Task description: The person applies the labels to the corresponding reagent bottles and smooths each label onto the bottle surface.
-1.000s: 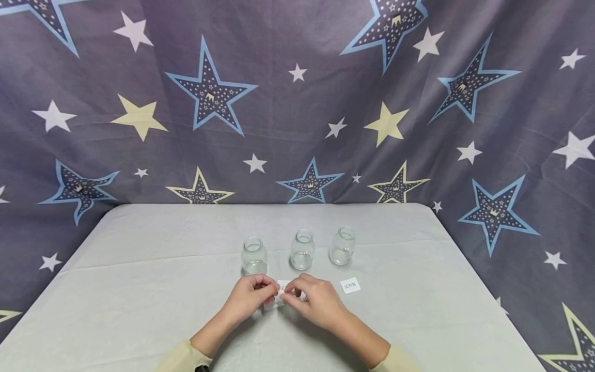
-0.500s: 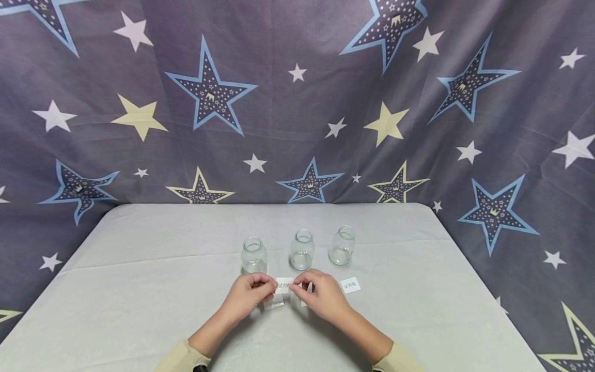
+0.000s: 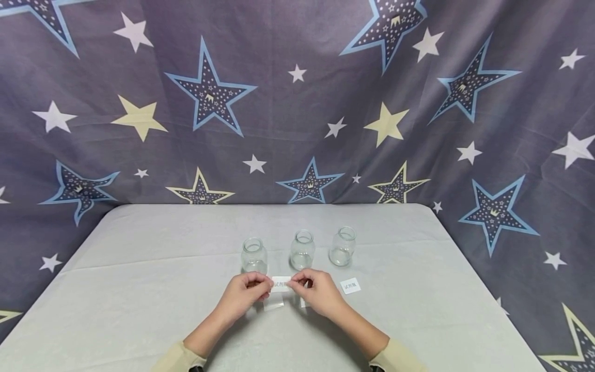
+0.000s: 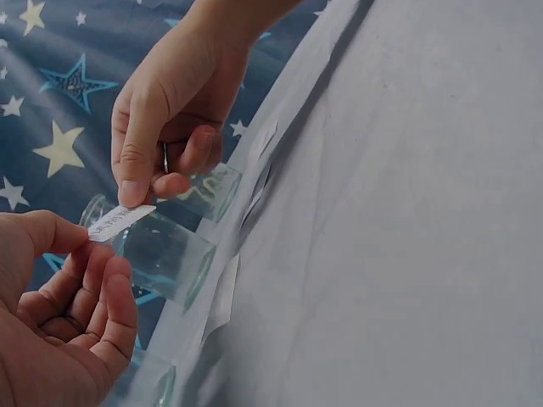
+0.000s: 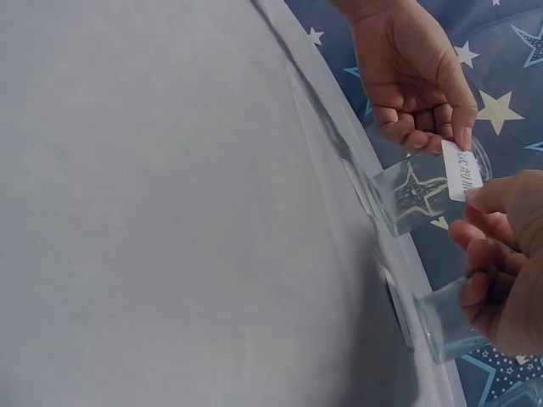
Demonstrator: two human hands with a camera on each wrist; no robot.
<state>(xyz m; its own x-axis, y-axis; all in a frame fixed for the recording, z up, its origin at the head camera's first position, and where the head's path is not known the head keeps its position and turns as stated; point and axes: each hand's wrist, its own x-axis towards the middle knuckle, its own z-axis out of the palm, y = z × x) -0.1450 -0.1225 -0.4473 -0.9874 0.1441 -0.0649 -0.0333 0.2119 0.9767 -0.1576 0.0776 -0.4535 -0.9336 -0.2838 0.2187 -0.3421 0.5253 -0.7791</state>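
Note:
A small white label (image 3: 281,284) with dark printed characters is stretched between both hands above the table. My left hand (image 3: 243,295) pinches its left edge between thumb and fingertips. At the opposite edge, my right hand (image 3: 321,293) pinches it the same way. Both wrist views show the label (image 4: 121,222) held by its two ends, the other fingers curled loosely. Just beyond the hands stand three clear glass jars, without lids: a left jar (image 3: 254,253), a middle jar (image 3: 302,250) and a right jar (image 3: 342,246).
Another printed white label (image 3: 350,285) lies on the table to the right of the right hand. Beneath the hands are a clear, film-like piece (image 3: 273,301) and a second piece, mostly hidden. A pale cloth (image 3: 153,289) covers the table; a star-patterned curtain (image 3: 274,103) hangs behind.
The hands were closer together over the label a second ago. My right hand has drawn back to the label's right edge, uncovering its print, and the label has shifted slightly left.

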